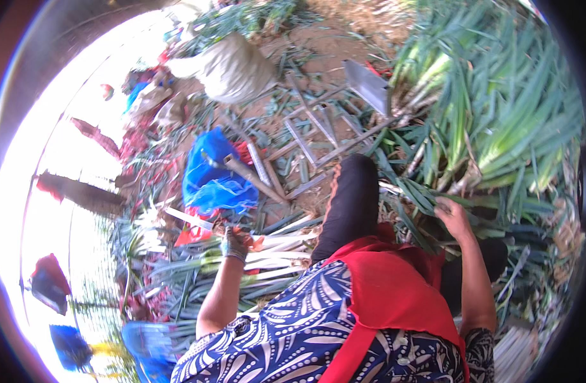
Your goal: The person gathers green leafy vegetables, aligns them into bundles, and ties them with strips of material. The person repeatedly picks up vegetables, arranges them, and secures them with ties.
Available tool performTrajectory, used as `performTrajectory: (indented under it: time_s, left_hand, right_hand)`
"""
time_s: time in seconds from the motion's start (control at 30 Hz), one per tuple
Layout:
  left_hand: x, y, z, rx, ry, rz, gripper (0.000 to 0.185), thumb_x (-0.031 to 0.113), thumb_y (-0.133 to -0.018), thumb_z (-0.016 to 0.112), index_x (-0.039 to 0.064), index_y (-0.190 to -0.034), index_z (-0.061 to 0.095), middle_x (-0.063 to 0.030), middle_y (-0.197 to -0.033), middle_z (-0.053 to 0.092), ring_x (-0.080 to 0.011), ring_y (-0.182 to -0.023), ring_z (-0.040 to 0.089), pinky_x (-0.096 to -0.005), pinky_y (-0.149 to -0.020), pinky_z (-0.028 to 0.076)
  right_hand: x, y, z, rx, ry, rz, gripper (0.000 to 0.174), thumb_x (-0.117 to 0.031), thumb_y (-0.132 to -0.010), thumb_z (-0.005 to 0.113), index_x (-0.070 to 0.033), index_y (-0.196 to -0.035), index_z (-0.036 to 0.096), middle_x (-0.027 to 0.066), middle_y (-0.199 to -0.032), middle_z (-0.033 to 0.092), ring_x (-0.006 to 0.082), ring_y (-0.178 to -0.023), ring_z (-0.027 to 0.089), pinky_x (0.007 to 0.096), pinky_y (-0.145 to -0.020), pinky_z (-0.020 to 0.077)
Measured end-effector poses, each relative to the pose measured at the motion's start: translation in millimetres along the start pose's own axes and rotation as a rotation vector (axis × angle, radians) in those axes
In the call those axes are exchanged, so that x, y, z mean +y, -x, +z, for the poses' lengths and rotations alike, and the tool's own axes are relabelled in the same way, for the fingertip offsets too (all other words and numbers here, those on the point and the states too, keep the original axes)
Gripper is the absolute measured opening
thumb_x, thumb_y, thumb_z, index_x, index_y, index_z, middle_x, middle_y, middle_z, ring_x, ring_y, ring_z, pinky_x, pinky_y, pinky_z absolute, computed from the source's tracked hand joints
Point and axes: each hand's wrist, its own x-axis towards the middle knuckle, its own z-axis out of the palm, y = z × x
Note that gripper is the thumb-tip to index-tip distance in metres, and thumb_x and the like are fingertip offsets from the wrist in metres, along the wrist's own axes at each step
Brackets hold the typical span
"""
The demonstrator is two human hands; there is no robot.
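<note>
My left hand [235,245], in a work glove, grips the wrapped handle of a knife [190,219]. The blade points up and left, over red plastic scraps. Below and right of that hand lie leeks with white shanks [283,253], laid side by side at my left. My right hand [453,218] is bare and closed around the green leaves of a leek [415,191], whose pale shank reaches toward my knee. Just beyond the right hand rises a large heap of leafy leeks [503,119]. Their roots and lower stalks lie toward me.
Ahead stands a metal frame [317,129] with a grey metal plate [367,86]. A blue mesh bag [216,172] and a wooden pole [254,179] lie left of it. A stuffed white sack [237,69] is farther off. Leaf scraps litter the soil.
</note>
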Motion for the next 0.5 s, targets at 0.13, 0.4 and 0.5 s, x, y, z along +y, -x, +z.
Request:
performTrajectory:
  time_s: [0.13,0.4,0.5]
  left_hand:
    - [73,2,-145,-0.260,0.000,-0.101,0.041,0.051,-0.087,0.044,0.014,-0.099,0.057,-0.0080,-0.089,0.060,-0.0258,-0.066,0.059,-0.0465,-0.061,0.049]
    - [24,67,70,-0.029,-0.155,0.622,0.028,0.032,-0.091,0.057,0.015,-0.111,0.050,-0.0024,-0.076,0.057,-0.0132,-0.065,0.054,-0.0286,-0.054,0.044]
    - [-31,107,198,-0.377,-0.198,0.586,0.035,0.030,-0.092,0.054,0.011,-0.121,0.050,-0.0045,-0.090,0.061,-0.0122,-0.068,0.054,-0.0262,-0.055,0.045]
  right_hand:
    - [-1,3,1,0.013,-0.102,0.057,0.031,-0.003,-0.083,0.061,0.004,-0.113,0.057,0.0064,-0.095,0.062,0.0126,-0.086,0.059,0.0272,-0.077,0.0490]
    - [-38,6,28,0.058,-0.036,-0.033,0.031,-0.004,-0.087,0.057,0.001,-0.117,0.056,0.0098,-0.111,0.062,0.0166,-0.101,0.058,0.0307,-0.090,0.0454]
    - [-76,21,46,0.036,-0.026,-0.222,0.035,-0.009,-0.085,0.062,0.000,-0.118,0.056,0.0102,-0.106,0.064,0.0145,-0.095,0.059,0.0290,-0.079,0.0492]
